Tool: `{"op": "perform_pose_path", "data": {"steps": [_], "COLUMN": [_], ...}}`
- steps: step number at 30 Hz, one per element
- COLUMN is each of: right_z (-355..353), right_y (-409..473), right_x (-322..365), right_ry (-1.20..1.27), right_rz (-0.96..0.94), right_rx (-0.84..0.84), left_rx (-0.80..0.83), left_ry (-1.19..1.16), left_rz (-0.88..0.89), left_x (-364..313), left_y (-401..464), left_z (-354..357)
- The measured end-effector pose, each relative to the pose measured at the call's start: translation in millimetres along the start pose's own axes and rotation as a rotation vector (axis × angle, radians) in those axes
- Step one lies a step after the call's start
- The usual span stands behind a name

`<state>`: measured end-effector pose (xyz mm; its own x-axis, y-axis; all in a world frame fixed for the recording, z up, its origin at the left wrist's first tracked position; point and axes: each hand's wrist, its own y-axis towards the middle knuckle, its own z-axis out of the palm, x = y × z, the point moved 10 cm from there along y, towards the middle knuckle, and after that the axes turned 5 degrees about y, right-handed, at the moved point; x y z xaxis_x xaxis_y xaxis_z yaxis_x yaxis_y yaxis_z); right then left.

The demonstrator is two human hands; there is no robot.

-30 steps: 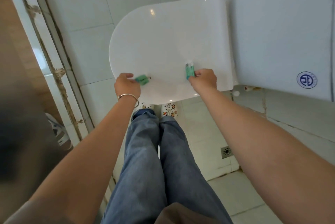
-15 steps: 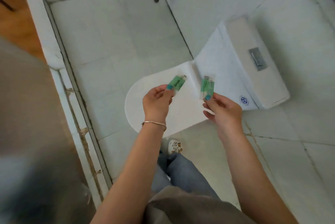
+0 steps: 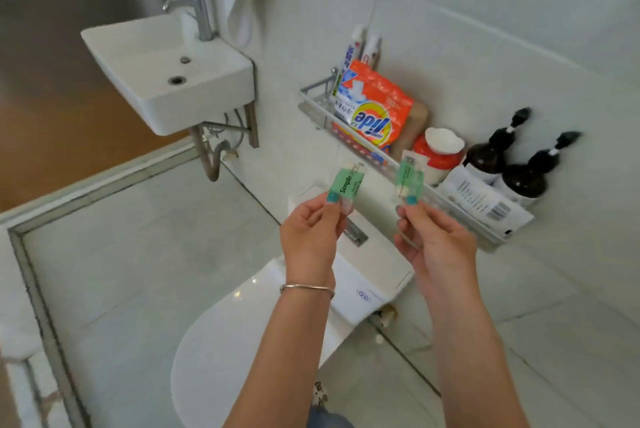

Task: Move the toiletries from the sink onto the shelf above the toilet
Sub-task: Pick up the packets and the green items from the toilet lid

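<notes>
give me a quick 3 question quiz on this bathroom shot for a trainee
1. True or false: the sink basin has toiletries lying in it.
2. What does the left hand pinch? A) a green sachet B) a toothbrush C) a pump bottle
3. Fill in: the orange detergent bag stands in the wall ____ above the toilet tank.

Key: 1 false, the basin shows only its drain. 2 A; the right hand pinches a second green packet. 3 shelf.
</notes>
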<state>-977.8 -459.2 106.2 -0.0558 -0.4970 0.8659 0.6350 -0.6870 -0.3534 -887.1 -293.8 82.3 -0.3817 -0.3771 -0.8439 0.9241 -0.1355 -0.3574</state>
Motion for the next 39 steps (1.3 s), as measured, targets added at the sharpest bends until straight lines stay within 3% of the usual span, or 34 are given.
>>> {"op": "perform_pose_path", "data": {"steps": [6,14,39], "right_z": [-23,-24,-16], "right_y": [49,104,123], "right_x": [49,56,68], "right_ry": [0.152,0.161,0.16], "right_rz": [-0.037,-0.003,0.179], "right_rx": [-0.112,-0.246,-0.127], "left_rx": [0.084,0.077,0.175], "left_ry": [0.021,0.128,0.292], "left_rz": [-0.031,-0.042,-0.121], "left_x": [-2,2,25], "left_y": [23,58,102], "left_z": [82,129,180]}}
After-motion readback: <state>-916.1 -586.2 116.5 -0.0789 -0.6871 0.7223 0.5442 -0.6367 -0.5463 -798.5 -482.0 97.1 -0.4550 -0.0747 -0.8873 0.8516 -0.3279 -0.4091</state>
